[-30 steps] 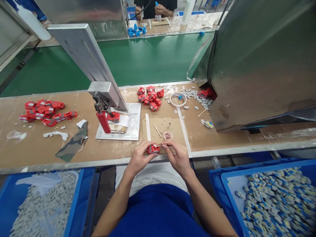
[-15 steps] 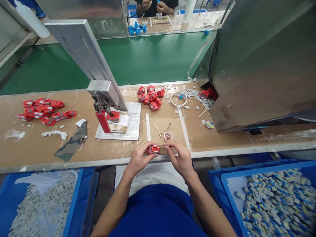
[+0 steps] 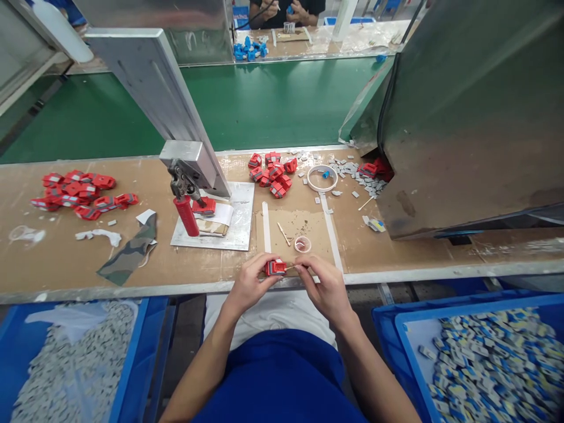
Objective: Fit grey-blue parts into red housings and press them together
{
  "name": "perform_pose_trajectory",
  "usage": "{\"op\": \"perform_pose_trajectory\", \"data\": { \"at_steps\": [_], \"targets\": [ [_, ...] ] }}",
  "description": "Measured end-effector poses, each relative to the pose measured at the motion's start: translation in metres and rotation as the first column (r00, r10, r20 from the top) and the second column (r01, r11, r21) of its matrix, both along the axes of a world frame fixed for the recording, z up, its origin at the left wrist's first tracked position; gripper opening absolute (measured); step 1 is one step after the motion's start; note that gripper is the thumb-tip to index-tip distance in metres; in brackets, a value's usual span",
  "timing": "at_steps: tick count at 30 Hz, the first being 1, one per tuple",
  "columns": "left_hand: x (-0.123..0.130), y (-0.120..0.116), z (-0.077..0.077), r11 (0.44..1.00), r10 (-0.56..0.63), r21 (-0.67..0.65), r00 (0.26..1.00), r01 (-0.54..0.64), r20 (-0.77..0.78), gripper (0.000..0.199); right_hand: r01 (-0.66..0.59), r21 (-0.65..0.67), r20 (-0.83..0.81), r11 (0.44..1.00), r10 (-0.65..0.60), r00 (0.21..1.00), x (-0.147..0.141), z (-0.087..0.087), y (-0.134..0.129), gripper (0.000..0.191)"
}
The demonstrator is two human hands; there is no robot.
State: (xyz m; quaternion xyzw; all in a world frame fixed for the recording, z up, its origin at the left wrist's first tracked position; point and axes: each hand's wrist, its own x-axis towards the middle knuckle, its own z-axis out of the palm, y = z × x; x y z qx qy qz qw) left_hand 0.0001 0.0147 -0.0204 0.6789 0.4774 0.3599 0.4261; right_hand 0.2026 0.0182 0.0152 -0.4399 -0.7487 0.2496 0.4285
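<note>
Our left hand (image 3: pixel 252 282) grasps, between thumb and fingers, a red piece (image 3: pixel 276 268), which is at our twelve o'clock, near the front edge of the table (image 3: pixel 356 252). Its long axis goes about nine to three o'clock; its front we cannot tell. At its three o'clock, our right hand (image 3: pixel 325 288) pinches a thin stick (image 3: pixel 291 267) toward it. We judge the step is working with the stick's tip; the next move needs steady, light fingers.

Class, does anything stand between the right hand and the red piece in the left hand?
Only the thin stick in the right hand, pointing across the gap toward the red piece; nothing else visible stands between.
</note>
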Motion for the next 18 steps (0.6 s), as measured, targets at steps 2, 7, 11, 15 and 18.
{"op": "perform_pose_trajectory", "data": {
  "at_steps": [2, 7, 11, 15, 18],
  "targets": [
    [0.000, 0.000, 0.000, 1.000, 0.003, -0.001, 1.000, -0.003, 0.004, 0.031, -0.015, -0.007, -0.011, 1.000, 0.015, 1.000, -0.001, 0.002, 0.000, 0.016],
    [0.000, 0.000, 0.000, 1.000, 0.000, 0.000, 1.000, 0.000, 0.015, 0.030, -0.029, 0.005, -0.054, 1.000, 0.029, 0.998, -0.010, 0.002, -0.001, 0.014],
    [0.000, -0.001, 0.000, 1.000, 0.007, -0.009, 0.999, -0.007, 0.031, 0.029, -0.033, 0.014, -0.053, 0.999, 0.034, 0.998, -0.016, 0.001, -0.001, 0.014],
    [0.000, -0.001, 0.001, 1.000, 0.000, -0.014, 1.000, 0.000, 0.023, 0.028, -0.037, 0.021, -0.065, 0.999, 0.039, 0.997, -0.013, 0.000, 0.000, 0.014],
    [-0.001, 0.000, 0.000, 1.000, -0.008, -0.019, 1.000, 0.009, 0.027, 0.029, -0.025, 0.012, -0.063, 1.000, 0.025, 0.998, -0.008, 0.000, -0.002, 0.015]
  ]
}}
